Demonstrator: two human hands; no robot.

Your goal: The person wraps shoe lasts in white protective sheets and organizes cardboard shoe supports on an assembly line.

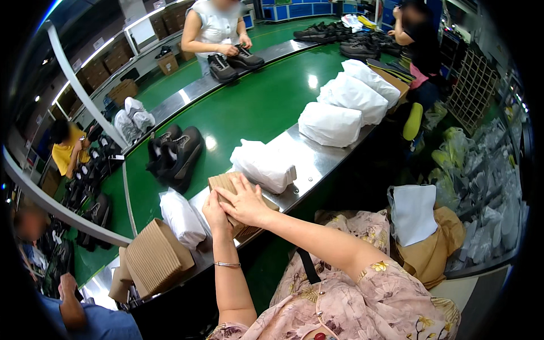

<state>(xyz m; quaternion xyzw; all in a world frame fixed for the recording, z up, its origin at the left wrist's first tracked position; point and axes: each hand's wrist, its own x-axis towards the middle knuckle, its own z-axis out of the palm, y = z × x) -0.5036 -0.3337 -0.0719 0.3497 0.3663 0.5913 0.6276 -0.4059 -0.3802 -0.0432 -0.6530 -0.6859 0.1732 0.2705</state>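
Observation:
My left hand (216,214) grips the near left edge of a piece of brown corrugated cardboard (225,181) at the metal edge of the bench. Across the top of that cardboard lies my right hand (245,204), its fingers spread and pressing on it. What the left fingertips hold underneath is hidden. Just beyond my hands sits a white paper-wrapped bundle (263,165). Another white wrapped bundle (182,219) rests to the left of my hands. Farther left stands a stack of corrugated cardboard (156,258).
A green conveyor belt (272,93) runs behind the metal edge, carrying a pair of dark shoes (175,156). Several white wrapped bundles (330,123) line the edge to the right. Opposite, a person (218,34) handles grey shoes (222,68). Bagged insoles (487,192) fill the right side.

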